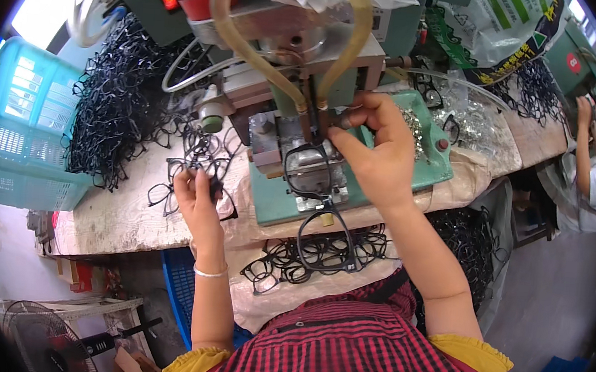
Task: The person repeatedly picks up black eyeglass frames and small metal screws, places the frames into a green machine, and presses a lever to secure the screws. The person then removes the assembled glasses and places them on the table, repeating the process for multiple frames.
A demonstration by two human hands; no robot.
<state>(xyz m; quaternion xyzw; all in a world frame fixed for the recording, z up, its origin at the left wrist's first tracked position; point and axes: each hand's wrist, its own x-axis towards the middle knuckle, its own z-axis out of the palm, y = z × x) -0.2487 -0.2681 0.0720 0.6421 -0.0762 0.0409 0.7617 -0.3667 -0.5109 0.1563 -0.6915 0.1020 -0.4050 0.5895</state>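
Observation:
A black eyeglass frame (323, 240) sits under the press head (315, 119) of a bench machine, one rim on the metal fixture and the other toward me. My right hand (381, 153) is beside the press head, thumb and finger pinched close to its tip; whatever they hold is too small to make out. My left hand (199, 205) is closed on a black eyeglass frame (161, 194) at the edge of a loose pile of frames (204, 150). Several more black frames (291, 253) lie along the table's near edge.
A big heap of black frames (116, 97) and a turquoise basket (28, 117) stand left. Small metal parts (412, 129) lie on the machine's green base (437, 167). Bagged frames (468, 249) are right, below the table. A person (593, 175) works at far right.

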